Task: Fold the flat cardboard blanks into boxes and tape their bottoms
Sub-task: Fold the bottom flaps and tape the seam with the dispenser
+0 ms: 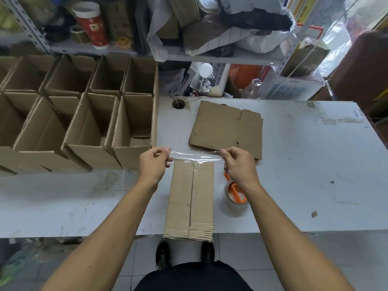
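The left hand (154, 164) pinches one end of a clear strip of tape (195, 156) with curled fingers. The right hand (238, 164) pinches the other end the same way. The strip is pulled tight between them, just over the far end of a folded box (190, 198) that lies bottom-up on the white desk (304, 164). A tape roll (235, 200) (with an orange holder) sits just right of the box. A flat cardboard blank (226, 129) lies further back. Open finished boxes (84, 114) stand in rows at the left. A red paper cup (92, 24) on the shelf has a logo too blurry to read.
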